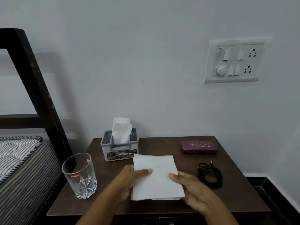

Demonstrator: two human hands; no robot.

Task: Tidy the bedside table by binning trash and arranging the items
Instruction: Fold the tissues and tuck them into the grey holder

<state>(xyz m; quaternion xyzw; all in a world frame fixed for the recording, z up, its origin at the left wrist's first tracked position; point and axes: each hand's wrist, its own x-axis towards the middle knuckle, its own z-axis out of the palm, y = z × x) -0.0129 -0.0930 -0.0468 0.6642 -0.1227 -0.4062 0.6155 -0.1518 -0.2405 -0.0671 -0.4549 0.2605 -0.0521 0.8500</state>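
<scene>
Head view. A folded white tissue is held above the middle of the bedside table by both hands: the left hand is closed on its left edge with the thumb laid across the top, and the right hand is closed on its right edge, thumb likewise on top. At the back of the table a tissue box is seen with a sheet standing out of its slot; an empty glass stands at the front left corner, a purple spectacle case lies at the back right, and a coiled black cable lies in front of the case. No bin is shown. No loose trash is visible, so the binning is judged done; the tissue is not yet set down.
</scene>
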